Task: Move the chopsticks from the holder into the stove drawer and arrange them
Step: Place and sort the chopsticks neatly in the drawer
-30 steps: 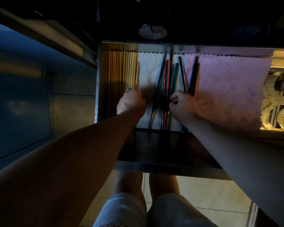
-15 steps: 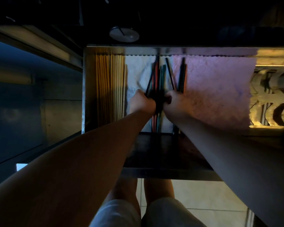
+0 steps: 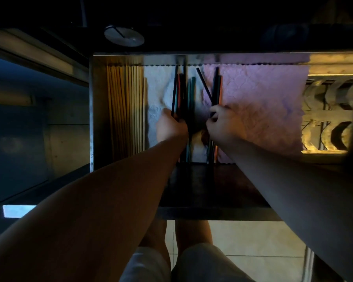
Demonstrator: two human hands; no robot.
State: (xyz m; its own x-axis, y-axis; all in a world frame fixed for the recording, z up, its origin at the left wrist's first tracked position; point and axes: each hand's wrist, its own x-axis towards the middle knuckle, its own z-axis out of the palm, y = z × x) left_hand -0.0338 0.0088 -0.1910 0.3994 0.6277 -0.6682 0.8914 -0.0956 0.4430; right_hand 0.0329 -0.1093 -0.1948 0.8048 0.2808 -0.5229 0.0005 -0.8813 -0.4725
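The open stove drawer fills the centre of the frame; its dark front panel lies across the lower middle. A pink quilted liner covers the right part of the drawer floor, and a white quilted liner covers the centre-left part.

At the left side of the drawer, the wooden chopsticks lie flat in a close parallel row, lengthwise front to back.

The coloured chopsticks, black, red and green, lie where the two liners meet. My left hand grips this bundle near its middle, fingers curled round it.

The dark chopsticks lie just right of the coloured ones, on the edge of the pink liner. One black stick slants up-left across the others. My right hand pinches this group, fingers curled.

A round grey disc sits above the drawer, upper centre-left.
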